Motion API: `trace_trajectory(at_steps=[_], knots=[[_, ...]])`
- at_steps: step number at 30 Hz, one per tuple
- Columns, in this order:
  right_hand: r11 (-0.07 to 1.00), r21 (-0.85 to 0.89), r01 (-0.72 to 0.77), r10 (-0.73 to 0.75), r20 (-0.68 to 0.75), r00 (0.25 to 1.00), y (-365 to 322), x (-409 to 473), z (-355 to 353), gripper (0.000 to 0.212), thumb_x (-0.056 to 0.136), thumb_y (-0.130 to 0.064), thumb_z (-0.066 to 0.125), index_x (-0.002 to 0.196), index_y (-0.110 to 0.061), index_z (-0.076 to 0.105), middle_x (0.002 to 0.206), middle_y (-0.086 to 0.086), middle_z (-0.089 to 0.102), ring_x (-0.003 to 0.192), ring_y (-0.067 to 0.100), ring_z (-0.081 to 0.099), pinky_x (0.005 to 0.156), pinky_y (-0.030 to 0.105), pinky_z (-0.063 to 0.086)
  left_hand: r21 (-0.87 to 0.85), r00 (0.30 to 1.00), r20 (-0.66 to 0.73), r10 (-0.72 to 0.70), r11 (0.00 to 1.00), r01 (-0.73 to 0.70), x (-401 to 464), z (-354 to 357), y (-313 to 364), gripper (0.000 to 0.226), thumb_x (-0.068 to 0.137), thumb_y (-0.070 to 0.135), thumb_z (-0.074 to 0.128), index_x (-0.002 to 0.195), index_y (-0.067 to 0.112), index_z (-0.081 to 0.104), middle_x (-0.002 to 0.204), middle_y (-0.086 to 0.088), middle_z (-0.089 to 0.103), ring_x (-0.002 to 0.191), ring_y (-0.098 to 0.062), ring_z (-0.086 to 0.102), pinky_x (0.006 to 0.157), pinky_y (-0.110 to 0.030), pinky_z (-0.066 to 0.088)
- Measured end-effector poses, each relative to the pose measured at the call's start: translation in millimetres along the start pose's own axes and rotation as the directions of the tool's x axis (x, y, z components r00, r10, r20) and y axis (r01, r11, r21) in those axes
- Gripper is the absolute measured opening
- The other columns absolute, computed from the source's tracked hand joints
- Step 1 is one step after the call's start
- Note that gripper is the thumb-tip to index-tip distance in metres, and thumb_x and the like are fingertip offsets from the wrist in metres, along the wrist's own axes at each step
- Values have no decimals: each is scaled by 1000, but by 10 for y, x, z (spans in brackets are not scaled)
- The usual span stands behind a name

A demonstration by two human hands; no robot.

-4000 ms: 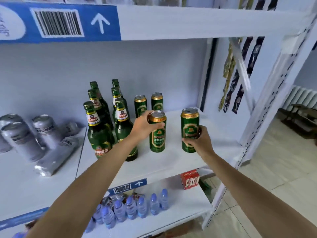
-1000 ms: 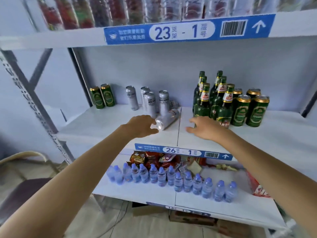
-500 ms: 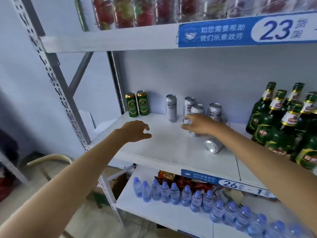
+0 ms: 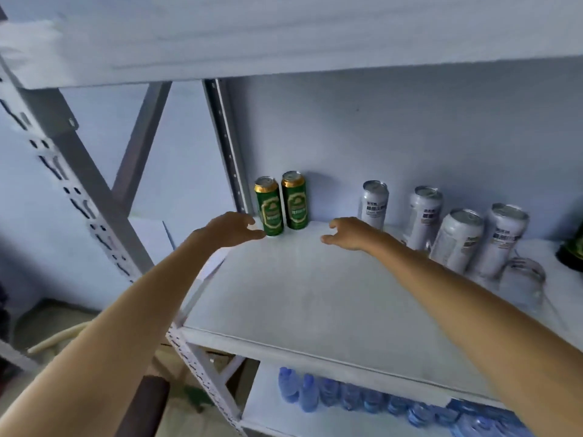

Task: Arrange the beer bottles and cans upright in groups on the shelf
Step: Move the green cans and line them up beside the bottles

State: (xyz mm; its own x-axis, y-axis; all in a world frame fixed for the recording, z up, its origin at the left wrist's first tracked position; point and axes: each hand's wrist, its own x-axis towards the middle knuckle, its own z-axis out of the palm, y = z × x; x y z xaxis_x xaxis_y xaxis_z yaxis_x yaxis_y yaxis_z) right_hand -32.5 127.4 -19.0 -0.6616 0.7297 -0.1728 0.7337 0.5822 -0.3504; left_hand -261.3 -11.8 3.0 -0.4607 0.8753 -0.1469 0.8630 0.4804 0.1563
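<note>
Two green cans (image 4: pixel 280 205) stand upright, touching side by side, at the back left corner of the shelf (image 4: pixel 315 298), about 11 o'clock from the shelf's middle. They sit well apart from the silver cans (image 4: pixel 448 225), which are at roughly 2 o'clock: four of those stand upright, and one more lies on its side at 3 o'clock, blurred. A dark green bottle base just shows at the far right edge.

Left hand (image 4: pixel 228 230): fingers loosely spread, holding nothing, fingertips just beside the base of the left green can, at its 8 o'clock. Can't tell if they actually touch it.

Right hand (image 4: pixel 350 234): fingers half-curled and parted, empty, near the right green can at its 4 o'clock, not touching.

Step, as I read it: reaching for the stray green pair so they can be moved to wherever the other green cans belong; none of those show in this view.

Next move needs: each hand closes round one can mid-body, lifts straight, keeps it vertical, carries right past the silver cluster without clipping it. The lying silver can still has to be stood up.

Water bottles (image 4: pixel 362 397) on the lower shelf, 6 o'clock, not relevant.
</note>
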Motion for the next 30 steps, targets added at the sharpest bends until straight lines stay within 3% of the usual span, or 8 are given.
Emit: trace_trajectory(at_steps=[3,6,10,14,18,22,26,30], knots=[[997,56,-46,47,-20,999,-59,481,84,57,92,-43,56,131,-3,48,136,15,52,122,31,51,92,34,43,-96,999,-36,-4,995,0,522,-67,-130,62,84,64,54,121,14,57,130,-7,60,116,-26,55,95,-37,43],[985,153,-84,90,-28,996,-116,925,190,55,89,-41,60,125,-3,46,128,16,53,121,33,51,81,32,39,-349,997,-53,-62,936,39,918,-90,-129,82,79,56,67,141,10,38,138,-11,52,123,-30,51,94,-38,46],[946,301,-116,136,-45,990,-156,1333,334,69,82,-33,71,134,0,41,136,17,50,124,32,50,99,38,43,-597,991,-83,-101,801,32,1247,-24,-78,104,56,64,79,139,16,38,129,-4,57,112,-24,58,83,-36,54],[854,513,-90,156,-86,984,-180,1603,440,73,68,-17,83,132,-6,49,134,13,56,122,28,55,96,32,44,-655,979,-167,-121,756,-18,1367,89,29,83,64,52,81,130,18,45,119,-1,61,105,-21,62,85,-36,55],[806,590,-44,164,-152,975,-171,1770,567,65,58,-16,86,116,-10,58,115,6,68,105,23,64,92,39,52,-613,972,-196,-130,790,-18,1438,89,51,81,67,52,79,130,16,44,120,-5,60,106,-24,61,82,-35,54],[758,652,-7,169,-185,968,-273,1729,594,61,61,-5,86,115,-7,58,105,3,66,96,17,61,85,30,48,-623,970,-217,-110,780,-51,1477,87,51,71,71,44,79,127,14,47,118,-6,61,104,-23,61,78,-33,53],[734,678,31,180,-238,954,-274,1669,678,51,54,-10,90,98,-13,63,104,9,72,95,24,69,82,32,54,-672,969,-227,-98,736,-83,1428,108,-7,65,71,40,81,124,15,52,115,-4,64,101,-21,62,79,-30,53],[728,685,7,195,-218,956,-214,1444,742,60,56,-20,89,105,-11,57,106,3,69,97,19,66,84,34,53,-678,970,-235,-59,725,-120,1338,126,-24,65,70,39,82,125,17,55,112,-1,66,98,-17,62,78,-26,50]])
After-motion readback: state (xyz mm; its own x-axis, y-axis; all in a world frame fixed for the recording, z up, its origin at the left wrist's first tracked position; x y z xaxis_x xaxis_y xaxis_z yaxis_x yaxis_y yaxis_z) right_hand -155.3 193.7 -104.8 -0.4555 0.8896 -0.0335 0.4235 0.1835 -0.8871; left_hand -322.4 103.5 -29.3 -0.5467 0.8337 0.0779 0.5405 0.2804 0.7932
